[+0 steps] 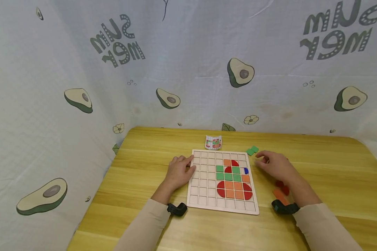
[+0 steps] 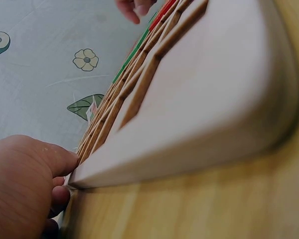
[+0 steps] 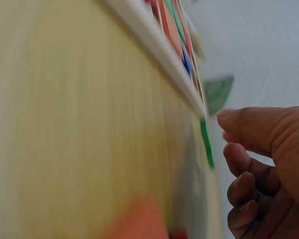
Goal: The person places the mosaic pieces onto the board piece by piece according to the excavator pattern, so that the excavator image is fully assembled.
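Observation:
A pale wooden grid board [image 1: 202, 200] lies on the table with colored pieces in its right part: green squares [image 1: 228, 177], orange squares [image 1: 229, 194], red quarter-rounds [image 1: 220, 192] and a small blue piece [image 1: 246, 170]. My left hand [image 1: 178, 172] touches the board's left edge with thumb and forefinger; in the left wrist view its thumb [image 2: 65, 162] rests at the rim. To the right of the board, my right hand [image 1: 278, 167] hovers above the table with loosely bent fingers and holds nothing visible. Loose green squares [image 1: 250, 151] lie close to its fingertips, by the board's far right corner.
Behind the board stands a small curled pattern card [image 1: 213, 143]. Partly under the right forearm lie loose red pieces [image 1: 285, 190] and orange pieces [image 1: 280, 196]. A white printed curtain [image 1: 191, 69] hangs along the table's back and left sides.

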`<state>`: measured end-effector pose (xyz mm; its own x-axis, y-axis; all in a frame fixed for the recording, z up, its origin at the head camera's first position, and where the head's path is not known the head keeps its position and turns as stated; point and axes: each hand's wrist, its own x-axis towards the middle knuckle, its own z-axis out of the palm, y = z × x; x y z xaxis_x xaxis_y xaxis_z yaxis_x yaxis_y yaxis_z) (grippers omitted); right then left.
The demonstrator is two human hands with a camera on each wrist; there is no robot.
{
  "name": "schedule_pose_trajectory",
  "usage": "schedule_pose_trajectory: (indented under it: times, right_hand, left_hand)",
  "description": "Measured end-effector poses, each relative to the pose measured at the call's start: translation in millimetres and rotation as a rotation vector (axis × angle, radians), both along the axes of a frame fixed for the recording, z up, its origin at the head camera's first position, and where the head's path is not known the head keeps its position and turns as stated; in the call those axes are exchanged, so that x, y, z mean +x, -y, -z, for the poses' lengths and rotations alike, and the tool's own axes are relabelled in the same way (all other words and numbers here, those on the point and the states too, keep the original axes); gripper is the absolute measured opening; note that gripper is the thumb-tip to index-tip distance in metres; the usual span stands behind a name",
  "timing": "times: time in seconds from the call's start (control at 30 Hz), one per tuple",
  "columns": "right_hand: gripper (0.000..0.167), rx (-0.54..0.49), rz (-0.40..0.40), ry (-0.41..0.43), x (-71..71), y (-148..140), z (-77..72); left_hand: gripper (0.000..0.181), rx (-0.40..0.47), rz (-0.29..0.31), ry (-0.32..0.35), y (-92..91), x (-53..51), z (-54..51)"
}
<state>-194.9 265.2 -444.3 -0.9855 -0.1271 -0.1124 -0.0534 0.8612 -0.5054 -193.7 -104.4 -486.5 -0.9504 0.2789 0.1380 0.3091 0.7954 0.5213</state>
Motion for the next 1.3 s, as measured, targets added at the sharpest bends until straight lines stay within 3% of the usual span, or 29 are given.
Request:
schedule_pose_trajectory:
  times: [0.2,0.37,0.6,0.93,1.17,1.3]
  right_hand:
    - [0.044,0.042,0.045,-0.029,-1.0,-63.1,4.1]
    - [0.042,0.074,0.056,-0.011,-0.8,-86.2,5.8]
    - [0.058,0.095,0.082,0.028,3.3,-79.8,0.6]
    - [0.059,0.092,0.112,0.039,1.2,-70.8,0.2]
    - [0.052,0.115,0.02,0.022,-2.9,-74.2,3.0]
    - [0.049,0.122,0.012,0.017,-5.7,-71.9,4.9]
  left_hand:
    - [0.049,0.001,-0.004,-0.011,2.6,0.2,0.6]
    - [0.049,0.0,-0.009,-0.011,4.2,-0.3,1.4]
    - [0.049,0.006,-0.007,-0.022,3.4,-1.2,1.8]
    - [0.049,0.004,0.002,-0.016,1.1,-1.8,3.3]
    - [0.05,-0.006,0.001,-0.016,0.5,-2.0,3.5]
    - [0.049,-0.002,-0.003,-0.022,0.2,-1.7,3.6]
